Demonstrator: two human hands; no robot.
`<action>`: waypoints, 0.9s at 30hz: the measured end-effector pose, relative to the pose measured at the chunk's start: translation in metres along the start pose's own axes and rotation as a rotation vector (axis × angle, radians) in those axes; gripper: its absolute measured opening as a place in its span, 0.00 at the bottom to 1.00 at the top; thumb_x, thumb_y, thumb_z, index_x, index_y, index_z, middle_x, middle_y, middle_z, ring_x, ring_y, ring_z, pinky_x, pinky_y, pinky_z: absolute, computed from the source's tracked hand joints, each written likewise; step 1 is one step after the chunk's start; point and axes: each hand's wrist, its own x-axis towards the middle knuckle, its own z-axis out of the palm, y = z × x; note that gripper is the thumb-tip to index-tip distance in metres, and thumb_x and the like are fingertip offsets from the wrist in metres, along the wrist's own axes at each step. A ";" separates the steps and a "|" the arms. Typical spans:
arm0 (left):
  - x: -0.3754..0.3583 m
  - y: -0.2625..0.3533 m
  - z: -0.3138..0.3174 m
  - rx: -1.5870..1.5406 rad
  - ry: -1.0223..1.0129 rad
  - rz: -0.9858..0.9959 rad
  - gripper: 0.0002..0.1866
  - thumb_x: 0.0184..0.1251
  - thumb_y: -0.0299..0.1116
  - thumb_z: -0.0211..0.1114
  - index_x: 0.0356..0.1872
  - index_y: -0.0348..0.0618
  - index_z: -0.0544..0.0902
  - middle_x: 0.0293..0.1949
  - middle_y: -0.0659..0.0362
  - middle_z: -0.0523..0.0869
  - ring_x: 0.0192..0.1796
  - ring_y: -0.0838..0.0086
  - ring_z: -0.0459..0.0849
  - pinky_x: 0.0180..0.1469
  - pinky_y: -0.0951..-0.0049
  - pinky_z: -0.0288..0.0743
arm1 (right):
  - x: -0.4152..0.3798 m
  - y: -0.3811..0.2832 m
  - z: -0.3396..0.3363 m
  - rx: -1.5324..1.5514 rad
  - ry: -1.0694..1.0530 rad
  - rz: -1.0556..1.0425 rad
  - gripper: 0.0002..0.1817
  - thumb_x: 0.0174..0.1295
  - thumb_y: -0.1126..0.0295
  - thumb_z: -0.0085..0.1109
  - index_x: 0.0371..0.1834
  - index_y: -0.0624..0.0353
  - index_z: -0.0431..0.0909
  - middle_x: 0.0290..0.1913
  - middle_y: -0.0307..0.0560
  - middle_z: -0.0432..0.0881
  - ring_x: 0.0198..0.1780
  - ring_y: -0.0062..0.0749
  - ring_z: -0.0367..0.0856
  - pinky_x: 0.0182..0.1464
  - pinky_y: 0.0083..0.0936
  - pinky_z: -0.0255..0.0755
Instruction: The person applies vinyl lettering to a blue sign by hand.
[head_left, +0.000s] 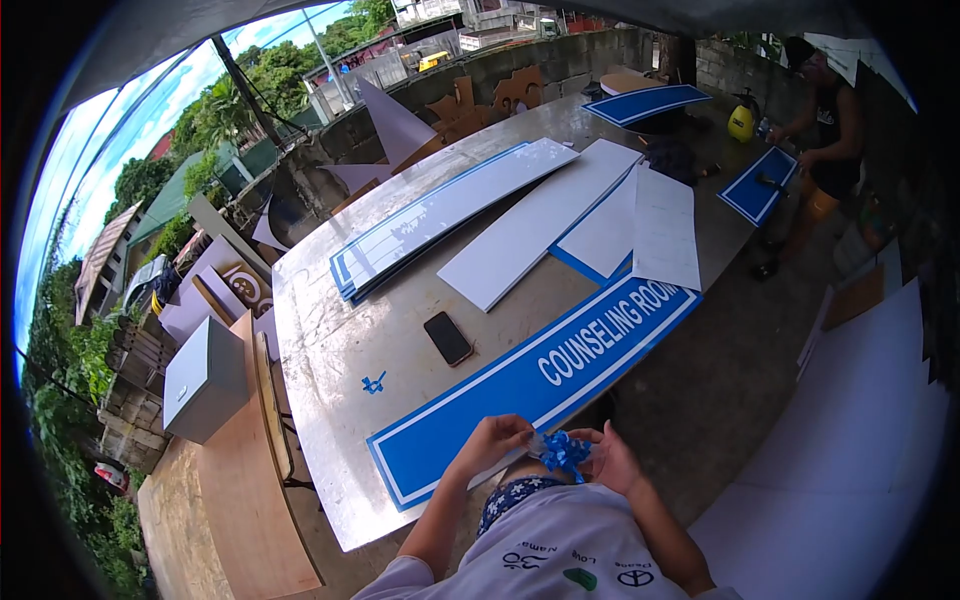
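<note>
Close to my body, a crumpled bunch of shiny blue strips [566, 453] with some clear film hangs between my two hands. My left hand [502, 438] pinches the film at one side. The fingers of my right hand [616, 462] are closed on the other side of the bunch. Just beyond them lies a blue sign [470, 430] with a white border, lettered "COUNSELING ROOM", flat along the table's near edge. A black phone [448, 338] and a small blue scrap [374, 383] rest on the table past the sign.
Several white and blue panels [540, 225] lie across the large table [320, 300]. A yellow spray bottle [741, 122] stands at the far end. There, another person [835, 130] handles a blue panel [758, 186]. A grey cabinet [205, 375] sits left; white sheets [850, 430] lean right.
</note>
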 end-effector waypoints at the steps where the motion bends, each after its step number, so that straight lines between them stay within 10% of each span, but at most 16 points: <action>1: 0.000 -0.002 -0.002 -0.002 0.001 -0.004 0.08 0.69 0.31 0.63 0.41 0.35 0.83 0.34 0.59 0.86 0.39 0.78 0.83 0.47 0.75 0.77 | 0.000 -0.002 0.002 0.083 -0.011 -0.023 0.34 0.71 0.40 0.39 0.60 0.62 0.71 0.52 0.46 0.80 0.49 0.34 0.82 0.52 0.30 0.76; 7: -0.004 -0.021 -0.037 -0.203 0.311 0.060 0.08 0.68 0.30 0.64 0.39 0.33 0.83 0.33 0.60 0.86 0.37 0.79 0.81 0.44 0.76 0.75 | 0.001 0.013 -0.020 0.061 0.003 -0.042 0.34 0.71 0.41 0.38 0.59 0.62 0.71 0.54 0.49 0.79 0.53 0.37 0.80 0.60 0.37 0.71; 15: -0.007 -0.122 -0.156 -0.243 1.200 0.030 0.09 0.68 0.31 0.63 0.42 0.36 0.85 0.33 0.60 0.88 0.33 0.79 0.86 0.29 0.83 0.64 | -0.017 0.032 -0.054 -0.001 0.164 -0.001 0.26 0.72 0.49 0.46 0.57 0.61 0.73 0.50 0.45 0.79 0.47 0.32 0.79 0.56 0.35 0.72; 20: 0.003 -0.197 -0.214 -0.210 1.570 -0.192 0.09 0.64 0.28 0.64 0.40 0.32 0.85 0.31 0.56 0.88 0.29 0.75 0.85 0.33 0.75 0.78 | -0.026 0.037 -0.067 0.027 0.263 0.003 0.22 0.71 0.54 0.48 0.56 0.59 0.74 0.47 0.43 0.79 0.45 0.29 0.78 0.53 0.33 0.73; 27: 0.014 -0.266 -0.243 -0.115 1.447 -0.411 0.12 0.59 0.28 0.65 0.43 0.34 0.87 0.31 0.52 0.89 0.32 0.66 0.87 0.40 0.70 0.80 | -0.030 0.034 -0.061 0.004 0.284 -0.026 0.19 0.70 0.58 0.50 0.56 0.59 0.75 0.48 0.42 0.79 0.46 0.29 0.75 0.54 0.32 0.72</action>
